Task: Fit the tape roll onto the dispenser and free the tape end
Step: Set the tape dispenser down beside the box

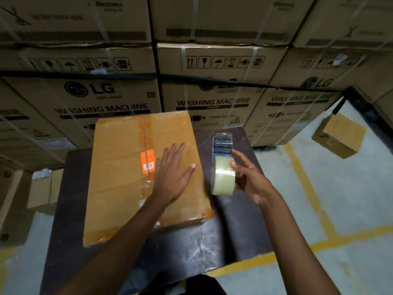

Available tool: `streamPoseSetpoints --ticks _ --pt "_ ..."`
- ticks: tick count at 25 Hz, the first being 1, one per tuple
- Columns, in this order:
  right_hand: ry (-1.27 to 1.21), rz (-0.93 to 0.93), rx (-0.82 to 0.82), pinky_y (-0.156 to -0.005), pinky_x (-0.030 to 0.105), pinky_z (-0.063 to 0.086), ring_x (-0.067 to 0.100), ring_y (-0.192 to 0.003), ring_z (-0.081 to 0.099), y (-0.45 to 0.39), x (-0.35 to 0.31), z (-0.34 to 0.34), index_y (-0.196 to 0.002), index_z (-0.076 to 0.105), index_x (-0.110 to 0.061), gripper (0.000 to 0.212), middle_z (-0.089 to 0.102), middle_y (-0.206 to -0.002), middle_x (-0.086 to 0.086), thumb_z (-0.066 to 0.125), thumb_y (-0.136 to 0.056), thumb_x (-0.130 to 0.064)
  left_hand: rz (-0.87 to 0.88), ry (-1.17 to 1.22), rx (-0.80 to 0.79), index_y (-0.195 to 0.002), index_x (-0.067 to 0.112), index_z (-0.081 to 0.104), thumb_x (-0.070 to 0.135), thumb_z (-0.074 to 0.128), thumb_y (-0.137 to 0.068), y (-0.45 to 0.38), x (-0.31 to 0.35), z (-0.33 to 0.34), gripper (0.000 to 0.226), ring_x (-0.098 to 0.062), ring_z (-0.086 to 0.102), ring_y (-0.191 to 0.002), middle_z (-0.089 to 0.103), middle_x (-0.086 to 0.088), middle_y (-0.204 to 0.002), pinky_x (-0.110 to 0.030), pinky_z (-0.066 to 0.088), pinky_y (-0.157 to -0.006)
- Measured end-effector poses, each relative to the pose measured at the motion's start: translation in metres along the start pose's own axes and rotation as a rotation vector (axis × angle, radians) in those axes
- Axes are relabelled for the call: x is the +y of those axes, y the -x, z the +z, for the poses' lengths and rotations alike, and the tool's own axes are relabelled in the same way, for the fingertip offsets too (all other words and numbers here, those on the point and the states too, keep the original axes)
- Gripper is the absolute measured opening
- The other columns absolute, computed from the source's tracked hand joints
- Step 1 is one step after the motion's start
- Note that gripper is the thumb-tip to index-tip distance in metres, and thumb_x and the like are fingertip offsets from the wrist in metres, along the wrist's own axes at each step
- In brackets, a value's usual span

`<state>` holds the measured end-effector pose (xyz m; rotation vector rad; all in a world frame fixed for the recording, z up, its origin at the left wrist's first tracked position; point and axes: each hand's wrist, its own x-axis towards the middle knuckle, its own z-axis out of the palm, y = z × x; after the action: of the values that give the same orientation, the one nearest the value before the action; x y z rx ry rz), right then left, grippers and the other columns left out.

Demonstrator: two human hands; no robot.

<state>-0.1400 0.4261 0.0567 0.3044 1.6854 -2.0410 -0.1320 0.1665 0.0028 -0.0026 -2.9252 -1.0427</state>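
A clear tape roll stands on edge on the dark table, right of a brown cardboard box. My right hand grips the roll from its right side, thumb on the tread. Just behind the roll lies the tape dispenser, dark blue under a shiny clear cover; whether the roll touches it is unclear. My left hand rests flat on the box top with fingers spread, holding nothing.
Stacked washing-machine cartons form a wall right behind the table. A small brown box sits on the floor to the right, beside yellow floor lines. More small cartons stand at the left.
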Motion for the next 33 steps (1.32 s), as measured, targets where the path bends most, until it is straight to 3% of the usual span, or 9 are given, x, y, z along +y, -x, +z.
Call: streamPoseSetpoints --ticks 5,9,14,17,21,24,27,30,33 --pt "0.017 0.133 0.056 -0.062 0.031 0.044 0.014 -0.073 0.063 -0.034 0.043 -0.063 -0.135 0.063 -0.037 0.048 0.074 -0.093 0.002 0.077 -0.091 -0.026 -0.035 -0.408 -0.125 -0.171 0.036 0.010 0.084 0.022 -0.096 -0.012 0.019 0.041 0.090 -0.038 0.009 -0.167 0.009 -0.006 -0.182 -0.071 0.010 -0.129" --pt "-0.014 0.297 0.028 -0.061 0.030 0.038 0.016 -0.065 0.049 -0.080 0.102 -0.075 -0.134 0.062 -0.035 0.037 0.065 -0.083 0.001 0.069 -0.100 -0.023 -0.041 -0.463 -0.112 -0.172 0.034 0.013 0.082 0.027 -0.097 -0.012 0.018 0.048 0.090 -0.040 0.008 -0.167 0.007 -0.007 -0.182 -0.071 0.008 -0.128" --pt "0.078 0.412 -0.012 -0.057 0.030 0.033 0.016 -0.058 0.043 -0.119 0.153 -0.076 -0.107 0.071 -0.033 0.015 0.050 -0.079 0.003 0.071 -0.092 -0.035 -0.029 -0.494 -0.110 -0.172 0.032 0.012 0.075 0.026 -0.102 -0.011 0.017 0.048 0.083 -0.040 0.007 -0.167 0.007 -0.008 -0.182 -0.071 0.009 -0.127" --pt "0.054 0.454 0.013 -0.058 0.031 0.038 0.017 -0.061 0.046 -0.130 0.159 -0.073 -0.109 0.065 -0.026 0.025 0.052 -0.081 0.003 0.070 -0.091 -0.042 -0.031 -0.494 -0.102 -0.172 0.032 0.014 0.071 0.026 -0.103 -0.011 0.015 0.048 0.079 -0.040 0.008 -0.167 0.009 -0.008 -0.182 -0.071 0.010 -0.128" --pt "0.038 0.468 0.036 -0.061 0.033 0.040 0.021 -0.065 0.052 -0.144 0.168 -0.070 -0.111 0.066 -0.020 0.060 0.057 -0.091 0.010 0.083 -0.072 -0.062 -0.027 -0.495 -0.099 -0.172 0.033 0.013 0.069 0.027 -0.105 -0.011 0.015 0.048 0.078 -0.040 0.008 -0.167 0.008 -0.007 -0.182 -0.071 0.010 -0.128" --pt "-0.014 0.429 0.111 -0.078 0.043 0.052 0.032 -0.084 0.064 -0.150 0.172 -0.066 -0.120 0.073 -0.003 0.064 0.067 -0.098 0.015 0.069 -0.090 -0.059 -0.030 -0.493 -0.100 -0.172 0.033 0.012 0.070 0.026 -0.105 -0.011 0.015 0.048 0.078 -0.039 0.007 -0.167 0.007 -0.007 -0.182 -0.071 0.010 -0.129" --pt "-0.024 0.417 0.171 -0.093 0.052 0.058 0.040 -0.107 0.074 -0.152 0.172 -0.066 -0.129 0.071 -0.002 0.059 0.076 -0.116 0.022 0.064 -0.100 -0.053 -0.038 -0.492 -0.101 -0.172 0.034 0.011 0.070 0.026 -0.105 -0.011 0.016 0.049 0.078 -0.038 0.005 -0.167 0.006 -0.006 -0.182 -0.071 0.009 -0.129" --pt "-0.011 0.419 0.200 -0.092 0.047 0.061 0.043 -0.119 0.072 -0.153 0.168 -0.063 -0.128 0.072 -0.004 0.060 0.075 -0.126 0.024 0.064 -0.099 -0.056 -0.041 -0.491 -0.100 -0.172 0.034 0.011 0.070 0.026 -0.105 -0.011 0.016 0.049 0.077 -0.037 0.005 -0.167 0.006 -0.006 -0.182 -0.071 0.009 -0.129" --pt "0.005 0.403 0.191 -0.097 0.053 0.061 0.045 -0.117 0.072 -0.151 0.164 -0.058 -0.124 0.074 -0.004 0.068 0.075 -0.125 0.026 0.068 -0.089 -0.062 -0.040 -0.485 -0.098 -0.172 0.034 0.011 0.069 0.027 -0.105 -0.010 0.015 0.049 0.077 -0.037 0.004 -0.167 0.005 -0.005 -0.182 -0.070 0.008 -0.129"
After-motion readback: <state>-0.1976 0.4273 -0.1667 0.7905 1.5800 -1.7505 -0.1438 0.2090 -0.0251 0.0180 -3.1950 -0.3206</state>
